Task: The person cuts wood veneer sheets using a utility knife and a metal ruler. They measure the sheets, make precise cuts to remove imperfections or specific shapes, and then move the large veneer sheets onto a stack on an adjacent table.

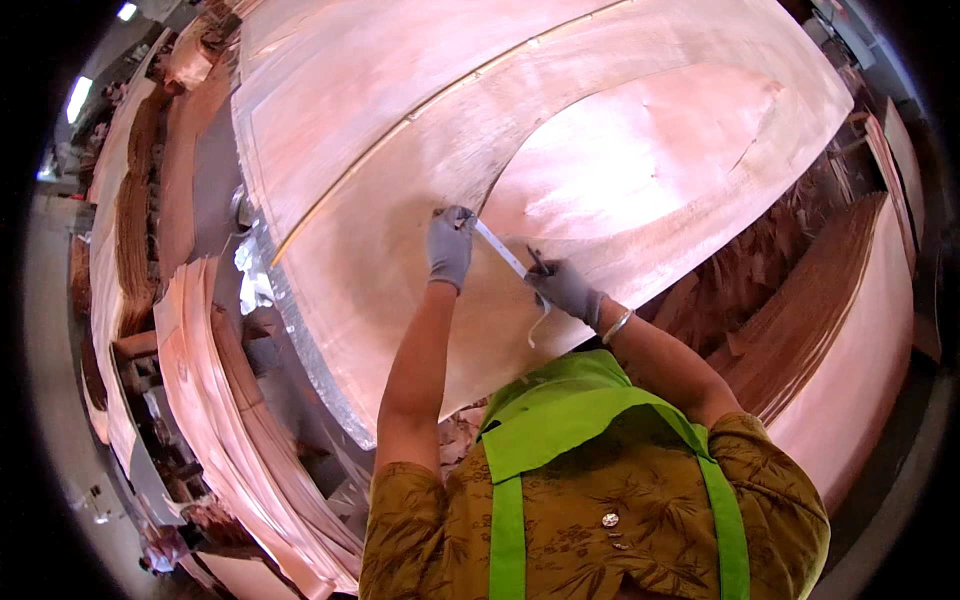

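A large thin pinkish-tan sheet, like wood veneer, lies in front of me. On top of it is a lighter, round-edged piece. Between my hands a white measuring tape is stretched at a slant. In its grey glove, my left hand pinches the tape's upper end beside the lighter piece's lower left edge. My right hand, also gloved, grips the tape lower down, close to my body. A dark pen-like tool sticks up from its fingers, and a loose white end hangs below.
A long thin yellowish rod runs across the sheet beyond my hands. Thick stacks of sheets stand at the left and the right. A silvery edge borders the work surface at the left, with crumpled pale plastic beside it.
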Demonstrator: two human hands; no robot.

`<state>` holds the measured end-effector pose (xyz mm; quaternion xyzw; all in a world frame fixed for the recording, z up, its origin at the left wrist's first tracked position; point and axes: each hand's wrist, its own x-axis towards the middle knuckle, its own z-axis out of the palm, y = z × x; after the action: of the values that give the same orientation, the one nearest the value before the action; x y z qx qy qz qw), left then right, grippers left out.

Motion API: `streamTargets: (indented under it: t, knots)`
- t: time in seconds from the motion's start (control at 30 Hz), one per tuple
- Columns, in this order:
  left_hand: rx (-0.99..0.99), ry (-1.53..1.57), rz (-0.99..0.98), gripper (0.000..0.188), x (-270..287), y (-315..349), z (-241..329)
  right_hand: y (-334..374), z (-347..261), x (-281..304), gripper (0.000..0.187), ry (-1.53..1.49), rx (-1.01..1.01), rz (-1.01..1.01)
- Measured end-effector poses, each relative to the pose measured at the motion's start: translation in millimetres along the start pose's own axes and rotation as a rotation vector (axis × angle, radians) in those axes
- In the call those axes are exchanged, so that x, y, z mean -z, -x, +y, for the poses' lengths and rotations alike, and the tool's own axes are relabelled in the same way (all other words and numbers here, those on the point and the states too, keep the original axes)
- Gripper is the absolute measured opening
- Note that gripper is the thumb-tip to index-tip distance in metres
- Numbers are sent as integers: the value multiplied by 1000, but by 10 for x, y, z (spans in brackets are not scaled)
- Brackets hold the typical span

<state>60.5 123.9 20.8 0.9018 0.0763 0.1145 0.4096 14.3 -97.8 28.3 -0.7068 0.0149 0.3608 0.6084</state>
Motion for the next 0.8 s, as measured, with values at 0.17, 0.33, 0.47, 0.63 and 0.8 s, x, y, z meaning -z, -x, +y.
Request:
streamTargets:
  t: [0.17, 0.33, 0.47, 0.63, 0.8]
  knots:
    - [-53, -265, -28, 20, 50, -165, -351, -152, -250, -238, 18, -102, -57, 109]
    - [-719, -650, -258, 45, 120, -71, -8, -193, -76, -23, 28, -235, -55, 183]
    - [-866, -717, -479, 51, 175, 92, -115, -287, 2, -54, 58, -472, 162, -7]
    - [-820, -785, -535, 55, 147, 142, -190, 200, -471, -159, 39, -275, -171, 9]
    - [-833, -886, -591, 56, 72, 75, -70, -12, 539, -1001, 16, -313, 81, -186]
